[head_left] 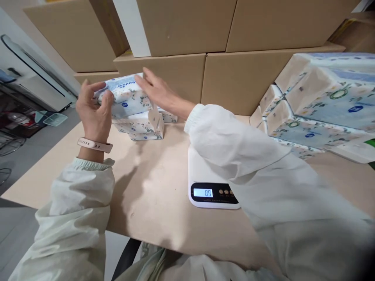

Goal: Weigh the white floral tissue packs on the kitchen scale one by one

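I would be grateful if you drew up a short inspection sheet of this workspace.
Surface: pale table, with a white scale on it, display lit, partly hidden by the right sleeve.
Job's things: one printed tissue pack in hand above a small stack; a larger stack at the right.
Clutter: a white object at the right edge, only partly visible.
Hands: left hand grips the pack's left end; right hand touches its right end.
Cables: nothing seen.
Surroundings: cardboard boxes behind; a pale basket at far left.
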The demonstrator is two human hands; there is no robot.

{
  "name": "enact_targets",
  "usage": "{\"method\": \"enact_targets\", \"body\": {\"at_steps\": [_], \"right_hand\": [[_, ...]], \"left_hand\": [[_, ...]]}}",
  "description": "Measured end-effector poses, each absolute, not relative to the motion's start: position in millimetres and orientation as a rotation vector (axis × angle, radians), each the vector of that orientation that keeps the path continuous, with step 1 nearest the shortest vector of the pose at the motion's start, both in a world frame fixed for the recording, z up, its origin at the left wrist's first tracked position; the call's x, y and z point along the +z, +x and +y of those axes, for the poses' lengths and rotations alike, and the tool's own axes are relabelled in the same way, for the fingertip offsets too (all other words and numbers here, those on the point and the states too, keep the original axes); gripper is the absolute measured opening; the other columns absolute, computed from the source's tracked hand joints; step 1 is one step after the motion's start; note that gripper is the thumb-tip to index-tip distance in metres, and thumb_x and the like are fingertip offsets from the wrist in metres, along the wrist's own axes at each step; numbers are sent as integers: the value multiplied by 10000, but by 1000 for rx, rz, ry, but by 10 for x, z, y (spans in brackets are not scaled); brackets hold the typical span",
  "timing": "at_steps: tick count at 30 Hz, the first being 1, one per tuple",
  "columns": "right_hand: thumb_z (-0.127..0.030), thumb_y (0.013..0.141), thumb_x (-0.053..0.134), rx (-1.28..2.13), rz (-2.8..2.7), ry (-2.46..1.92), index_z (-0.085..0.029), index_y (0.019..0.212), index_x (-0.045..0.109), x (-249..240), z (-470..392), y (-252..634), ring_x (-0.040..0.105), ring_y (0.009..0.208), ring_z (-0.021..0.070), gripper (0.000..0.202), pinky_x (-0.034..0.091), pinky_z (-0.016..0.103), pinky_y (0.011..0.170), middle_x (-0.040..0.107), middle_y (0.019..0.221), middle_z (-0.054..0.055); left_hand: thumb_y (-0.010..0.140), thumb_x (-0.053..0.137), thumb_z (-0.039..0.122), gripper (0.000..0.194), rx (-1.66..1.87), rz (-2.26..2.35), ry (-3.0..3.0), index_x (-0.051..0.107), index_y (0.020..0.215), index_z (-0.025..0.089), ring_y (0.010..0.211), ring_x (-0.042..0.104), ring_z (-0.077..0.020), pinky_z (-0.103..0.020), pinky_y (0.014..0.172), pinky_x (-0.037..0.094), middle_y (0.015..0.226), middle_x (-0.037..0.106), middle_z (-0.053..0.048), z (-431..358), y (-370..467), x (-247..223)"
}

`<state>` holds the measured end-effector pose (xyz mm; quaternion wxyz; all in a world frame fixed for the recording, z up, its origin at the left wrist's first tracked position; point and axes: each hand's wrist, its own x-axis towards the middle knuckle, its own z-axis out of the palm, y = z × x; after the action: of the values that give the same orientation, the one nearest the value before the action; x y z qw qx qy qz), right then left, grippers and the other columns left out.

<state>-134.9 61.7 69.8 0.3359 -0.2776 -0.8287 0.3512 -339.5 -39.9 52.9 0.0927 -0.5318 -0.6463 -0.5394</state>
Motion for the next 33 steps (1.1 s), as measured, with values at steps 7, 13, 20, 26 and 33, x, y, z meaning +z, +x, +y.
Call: {"method": "enact_targets", "body": {"at_steps": [7,13,20,26,33], "right_hand": [[-180,978,496,372,-2566,-1103,-118,1319,667,200,1142,-1116,503,1436,359,386,422,528,1175,637,1470,182],[-399,936,728,270,-2775,-1011,-162,1436,608,-34,1384,-1323,483,1438,378,567,371,515,1209,578,1535,188],[-492,840,813,237,-2832,-1087,-143,1528,521,-6,1408,-1341,440,1437,426,825,338,549,1204,525,1516,238],[-519,799,806,326,-2852,-1255,-166,1596,436,73,1363,-936,485,1397,450,947,399,598,1158,503,1521,246],[-530,787,783,392,-2863,-1359,-189,1670,351,131,1252,-617,465,1419,478,1040,432,613,1131,557,1527,254]], "left_hand": [[706,839,793,1244,-814,-1713,-1891,442,1651,88,1713,-2,-427,-571,1379,-48,1825,111,-227,-631,-3320,506],[570,836,924,1368,-792,-1902,-1781,505,1576,58,1670,-203,-468,-593,1338,-218,1818,41,-271,-827,-3242,76],[630,853,877,1125,-1007,-2026,-1879,613,1482,183,1639,-278,-409,-558,1315,-296,1838,120,-153,-767,-3304,-284],[653,943,725,1350,-1403,-2114,-1654,222,1723,328,1603,-377,-336,-477,1362,-198,1833,-200,34,-902,-3131,-268],[1115,201,626,728,-2438,-2364,-1135,274,1706,207,1708,206,-218,-410,1399,234,1827,220,-83,-801,-2691,-355]]}}
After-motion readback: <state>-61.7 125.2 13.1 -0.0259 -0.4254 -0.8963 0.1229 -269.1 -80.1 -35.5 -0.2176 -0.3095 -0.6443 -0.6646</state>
